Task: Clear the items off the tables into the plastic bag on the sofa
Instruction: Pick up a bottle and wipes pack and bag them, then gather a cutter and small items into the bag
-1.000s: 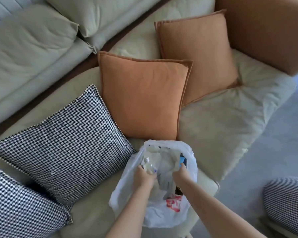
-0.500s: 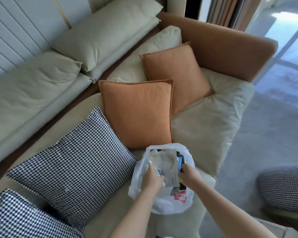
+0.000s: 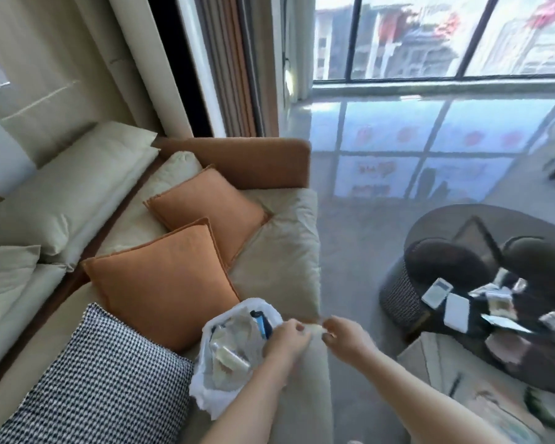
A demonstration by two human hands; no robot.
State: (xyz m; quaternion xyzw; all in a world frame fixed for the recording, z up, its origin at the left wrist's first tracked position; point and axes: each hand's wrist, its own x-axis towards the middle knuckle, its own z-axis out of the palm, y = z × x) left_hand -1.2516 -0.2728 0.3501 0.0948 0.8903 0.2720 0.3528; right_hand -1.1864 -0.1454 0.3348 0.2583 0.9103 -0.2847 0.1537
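From the head camera I see the white plastic bag (image 3: 212,376) on the cream sofa (image 3: 282,251), stuffed with packets. My left hand (image 3: 285,342) and right hand (image 3: 343,339) hover beside it, fingers loosely curled, holding nothing. Clutter remains on the dark round table (image 3: 442,225).

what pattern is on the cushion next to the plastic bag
A black-and-white houndstooth check on the cushion, left of the plastic bag; only the head view shows it.
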